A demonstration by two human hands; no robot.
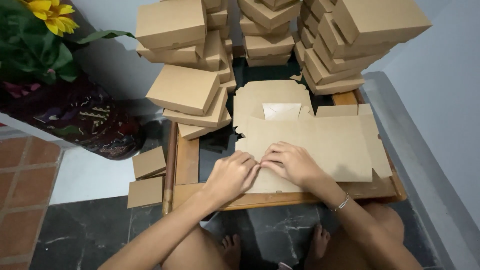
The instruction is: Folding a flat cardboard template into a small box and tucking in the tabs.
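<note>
Both hands are down on the flat cardboard box blank [320, 145] right now. Left hand [231, 175] is curled over the near edge with the fingers bent, pressing on the card, and right hand [292, 162] is right beside it, fingertips touching, pinching along what looks like the same fold line. So neither hand is loose; both are working that crease near the front of the sheet.

The blank itself lies spread out on a low wooden table [187, 162] with a dark glass top, still totally flat, no walls up yet. More unfolded blanks [270, 97] sit under and behind it, so there's a small pile left to go.

Progress-wise I'd say a good chunk is done: stacks of finished brown boxes [192, 90] are piled on the left, middle and right at the back of the table, leaning a bit. Two more small boxes [148, 177] sit on the floor by the left table edge. This one looks to be at its first fold.

Off to the left there's a dark patterned vase [85, 122] with a sunflower [50, 15].
</note>
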